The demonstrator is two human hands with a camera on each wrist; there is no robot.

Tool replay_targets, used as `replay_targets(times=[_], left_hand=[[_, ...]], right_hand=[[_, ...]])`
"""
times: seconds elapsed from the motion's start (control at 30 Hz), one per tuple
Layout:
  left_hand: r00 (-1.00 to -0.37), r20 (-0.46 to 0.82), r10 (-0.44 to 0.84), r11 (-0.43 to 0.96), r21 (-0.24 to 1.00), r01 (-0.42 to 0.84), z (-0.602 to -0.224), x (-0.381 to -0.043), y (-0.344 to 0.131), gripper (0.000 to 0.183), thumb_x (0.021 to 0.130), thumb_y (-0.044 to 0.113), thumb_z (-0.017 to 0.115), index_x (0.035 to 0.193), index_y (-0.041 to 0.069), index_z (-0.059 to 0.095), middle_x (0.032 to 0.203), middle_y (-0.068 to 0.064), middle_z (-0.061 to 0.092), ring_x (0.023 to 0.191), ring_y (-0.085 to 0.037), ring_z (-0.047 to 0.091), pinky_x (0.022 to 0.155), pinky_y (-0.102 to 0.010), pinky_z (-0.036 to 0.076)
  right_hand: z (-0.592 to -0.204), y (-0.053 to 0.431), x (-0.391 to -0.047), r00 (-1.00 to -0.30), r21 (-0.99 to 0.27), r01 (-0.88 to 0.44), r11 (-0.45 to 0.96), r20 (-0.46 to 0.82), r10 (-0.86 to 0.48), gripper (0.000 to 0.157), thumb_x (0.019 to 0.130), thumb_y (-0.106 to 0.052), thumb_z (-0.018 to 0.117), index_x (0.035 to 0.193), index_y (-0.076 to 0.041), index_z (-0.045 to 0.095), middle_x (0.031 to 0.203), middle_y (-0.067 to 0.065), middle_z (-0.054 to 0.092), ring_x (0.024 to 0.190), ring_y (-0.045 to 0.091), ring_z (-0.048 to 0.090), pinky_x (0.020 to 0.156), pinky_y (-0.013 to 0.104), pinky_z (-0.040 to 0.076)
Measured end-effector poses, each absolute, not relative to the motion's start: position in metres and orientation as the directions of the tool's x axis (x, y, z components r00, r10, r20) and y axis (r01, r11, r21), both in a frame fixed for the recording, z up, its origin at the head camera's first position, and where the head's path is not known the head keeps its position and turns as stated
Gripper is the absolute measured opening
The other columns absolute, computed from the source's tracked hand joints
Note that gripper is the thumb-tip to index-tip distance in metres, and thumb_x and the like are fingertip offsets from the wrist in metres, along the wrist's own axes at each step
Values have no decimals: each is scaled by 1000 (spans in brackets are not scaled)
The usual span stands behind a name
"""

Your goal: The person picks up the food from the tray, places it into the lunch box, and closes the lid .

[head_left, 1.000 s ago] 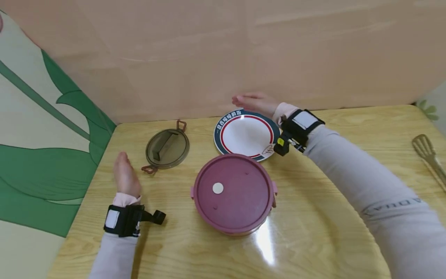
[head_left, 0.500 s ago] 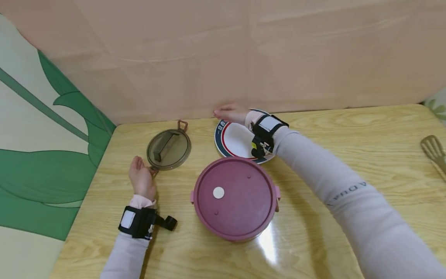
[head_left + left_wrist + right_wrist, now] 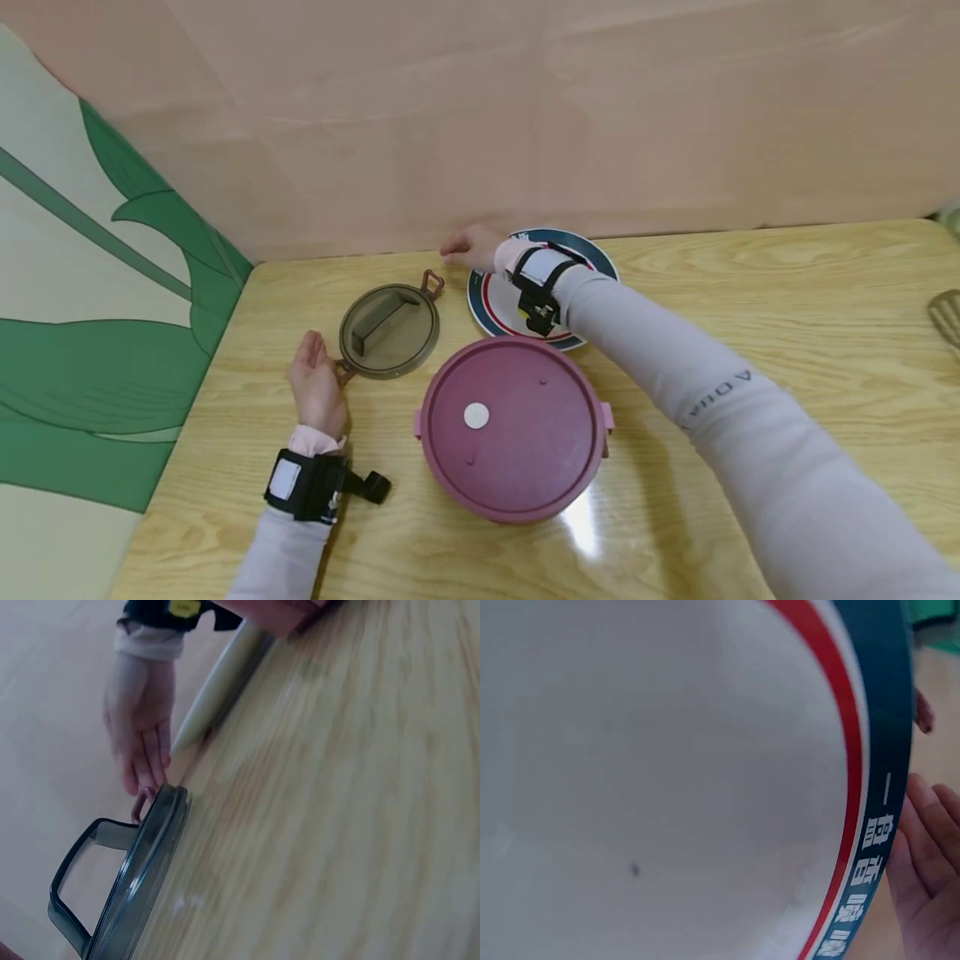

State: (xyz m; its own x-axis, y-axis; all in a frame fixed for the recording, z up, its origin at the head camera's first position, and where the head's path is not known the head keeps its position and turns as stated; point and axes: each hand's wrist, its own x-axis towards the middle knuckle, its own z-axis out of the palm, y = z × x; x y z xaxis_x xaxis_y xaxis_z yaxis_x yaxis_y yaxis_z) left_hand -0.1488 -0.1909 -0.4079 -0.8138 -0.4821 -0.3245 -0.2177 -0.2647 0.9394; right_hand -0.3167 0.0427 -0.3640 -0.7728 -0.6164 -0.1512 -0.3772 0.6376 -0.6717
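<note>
In the head view a round translucent brown lid with a bar handle and two reddish loops lies on the table. My left hand is at its lower-left loop, fingers extended and seemingly touching it. My right hand reaches over the left part of a white plate with a blue-and-red rim, its fingertips near the lid's upper-right loop. The left wrist view has that right hand with fairly straight fingers just above the loop; contact is unclear. The right forearm hides part of the plate.
A large pot with a purple cover stands on the table in front of the plate, close to the lid's right. A slotted spatula lies at the far right edge. The cloth-covered wall rises behind the table's back edge.
My right hand has moved left across the plate toward the lid's loop. The left hand has come right to the other loop, and the lid has shifted slightly right and turned.
</note>
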Motion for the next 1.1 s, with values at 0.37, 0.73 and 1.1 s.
replay_targets(times=[0.37, 0.73, 1.1], left_hand=[[-820, -340, -460, -306, 928, -214, -410, -150, -181, 61, 97, -10, 27, 154, 9, 18, 162, -6, 17, 148, -16, 20, 108, -28, 43], [-838, -349, -421, -391, 903, -179, -405, -157, -177, 68, 93, -15, 27, 155, 11, 14, 163, -4, 14, 149, -13, 18, 111, -24, 38], [-906, -243, -346, -471, 880, -56, -371, -162, -185, 73, 88, -22, 22, 155, 5, 7, 163, -10, 9, 150, -16, 12, 122, -23, 17]], right_hand=[[-369, 32, -313, -718, -622, -450, 641, -174, -674, 21, 94, -12, 60, 99, 4, 74, 99, 16, 74, 73, 10, 64, 60, 10, 40], [-369, 34, -311, -799, -713, -235, 660, -245, -549, 17, 91, -5, 62, 96, 8, 71, 94, 21, 73, 76, 28, 71, 65, 24, 58], [-372, 40, -346, -816, -780, -129, 612, -268, -513, 21, 90, -10, 63, 99, 6, 71, 66, 2, 72, 52, 7, 64, 63, 24, 59]])
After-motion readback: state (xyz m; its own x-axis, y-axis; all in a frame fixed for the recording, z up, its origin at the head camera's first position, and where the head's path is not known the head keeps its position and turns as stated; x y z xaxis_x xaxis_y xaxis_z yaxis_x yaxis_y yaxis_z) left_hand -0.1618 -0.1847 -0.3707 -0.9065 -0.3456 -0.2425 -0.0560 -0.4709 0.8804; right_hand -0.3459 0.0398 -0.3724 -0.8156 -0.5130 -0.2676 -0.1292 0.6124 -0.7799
